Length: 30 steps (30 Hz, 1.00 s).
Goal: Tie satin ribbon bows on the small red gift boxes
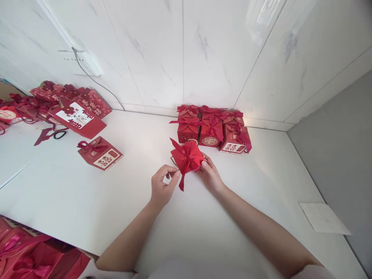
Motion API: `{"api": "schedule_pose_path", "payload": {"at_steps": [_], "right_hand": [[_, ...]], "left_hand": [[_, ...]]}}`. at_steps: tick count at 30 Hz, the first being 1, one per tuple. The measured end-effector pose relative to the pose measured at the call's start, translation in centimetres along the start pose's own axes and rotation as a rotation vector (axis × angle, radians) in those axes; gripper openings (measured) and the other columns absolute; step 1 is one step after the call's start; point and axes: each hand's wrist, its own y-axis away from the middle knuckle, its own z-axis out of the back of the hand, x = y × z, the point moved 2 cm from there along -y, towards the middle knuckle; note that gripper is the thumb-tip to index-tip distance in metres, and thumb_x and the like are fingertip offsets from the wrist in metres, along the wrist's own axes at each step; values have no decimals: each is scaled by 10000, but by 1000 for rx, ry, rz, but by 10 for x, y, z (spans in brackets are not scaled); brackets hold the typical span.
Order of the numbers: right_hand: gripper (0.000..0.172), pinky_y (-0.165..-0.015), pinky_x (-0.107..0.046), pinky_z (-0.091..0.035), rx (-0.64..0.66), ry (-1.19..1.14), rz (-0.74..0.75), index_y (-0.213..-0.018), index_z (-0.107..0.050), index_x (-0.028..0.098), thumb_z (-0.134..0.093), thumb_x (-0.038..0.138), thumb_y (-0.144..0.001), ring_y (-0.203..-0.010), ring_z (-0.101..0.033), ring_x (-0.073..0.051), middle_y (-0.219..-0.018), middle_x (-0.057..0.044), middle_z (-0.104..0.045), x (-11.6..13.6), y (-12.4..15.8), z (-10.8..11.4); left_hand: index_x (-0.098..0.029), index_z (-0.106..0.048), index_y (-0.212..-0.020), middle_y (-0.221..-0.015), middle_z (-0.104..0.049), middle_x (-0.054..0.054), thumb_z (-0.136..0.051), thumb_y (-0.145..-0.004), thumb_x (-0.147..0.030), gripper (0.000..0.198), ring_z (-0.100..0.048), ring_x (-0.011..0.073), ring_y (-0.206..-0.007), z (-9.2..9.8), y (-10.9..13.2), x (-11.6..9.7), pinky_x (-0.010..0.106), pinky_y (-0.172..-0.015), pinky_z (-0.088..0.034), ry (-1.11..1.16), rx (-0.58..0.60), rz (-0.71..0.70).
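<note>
A small red gift box with a red ribbon bow (pixel 186 158) sits on the white table (pixel 203 232) in front of me. My right hand (pixel 209 175) grips its right side, fingers closed on the box. My left hand (pixel 162 185) is at the box's left edge, thumb and forefinger pinched near the ribbon tail that hangs down. Just behind stands a cluster of several finished red boxes with bows (pixel 211 128) against the wall.
A flat unfolded red box (pixel 100 153) lies to the left. A pile of flat red boxes (pixel 69 108) and black-handled scissors (pixel 56 134) lie at far left. More red boxes (pixel 31 257) sit below the table's near-left edge. A white sheet (pixel 324 217) lies at right.
</note>
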Motion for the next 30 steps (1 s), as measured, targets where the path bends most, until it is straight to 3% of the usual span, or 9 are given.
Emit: {"api": "schedule_pose_path", "payload": {"at_steps": [3,5,8,10,13,20,22,26,30], "right_hand": [[486,-974,-436,-480,2,1,4,-1275,-500,305,-676,425,-839,-1113,-597,-230,-1308,-53,-571,1,1,-1],[496,-987,-444,-470,6,10,7,-1281,-497,305,-676,433,-837,-1126,-593,-234,-1312,-56,-574,2,1,-2],[515,-987,-442,-469,9,22,6,-1289,-490,306,-683,439,-829,-1130,-594,-237,-1311,-59,-578,3,2,-3],[520,-977,-432,-476,8,19,7,-1291,-490,304,-687,432,-827,-1114,-599,-233,-1306,-58,-578,3,3,-3],[516,-973,-425,-481,15,4,9,-1296,-491,299,-685,417,-832,-1098,-603,-225,-1306,-58,-575,3,2,-3],[519,-970,-448,-484,-5,-3,-6,-1285,-503,300,-692,435,-821,-1103,-606,-240,-1311,-60,-577,2,1,-1],[503,-984,-456,-476,1,0,-3,-1274,-513,302,-685,448,-824,-1139,-592,-249,-1343,-60,-563,3,2,-2],[478,-1015,-465,-455,22,2,-4,-1278,-523,293,-658,451,-848,-1173,-574,-251,-1348,-62,-564,6,2,-4],[509,-1039,-494,-435,37,32,-2,-1288,-540,284,-650,497,-839,-1199,-556,-271,-1327,-71,-581,9,3,-7]], "left_hand": [[-203,-566,-783,-714,-616,7,-545,-899,-309,158,-544,145,-651,1,2,1,297,-636,-449,-26,14,0],[-212,-581,-866,-743,-620,17,-629,-836,-372,170,-558,168,-681,-4,5,-1,318,-652,-456,-154,-6,-117],[-210,-595,-1019,-829,-640,51,-726,-744,-408,364,-580,207,-750,-14,11,-4,354,-701,-464,-363,-30,-265],[-207,-615,-990,-839,-642,56,-686,-794,-337,246,-580,200,-761,-18,12,-5,349,-711,-461,-385,-42,-275],[-201,-625,-819,-758,-614,34,-607,-855,-239,56,-552,164,-711,-14,9,-5,310,-669,-446,-194,-43,-196],[-167,-631,-729,-633,-559,11,-606,-868,-386,261,-491,123,-592,0,-2,6,266,-558,-404,429,198,314],[-161,-650,-721,-630,-580,16,-641,-841,-399,267,-502,124,-586,-1,-2,7,268,-558,-415,463,300,375],[-174,-688,-710,-712,-660,33,-672,-819,-367,223,-563,148,-675,-6,0,4,286,-666,-459,334,475,334],[-199,-737,-748,-726,-683,29,-675,-805,-381,201,-554,144,-658,-10,3,1,268,-626,-445,203,615,328]]}}
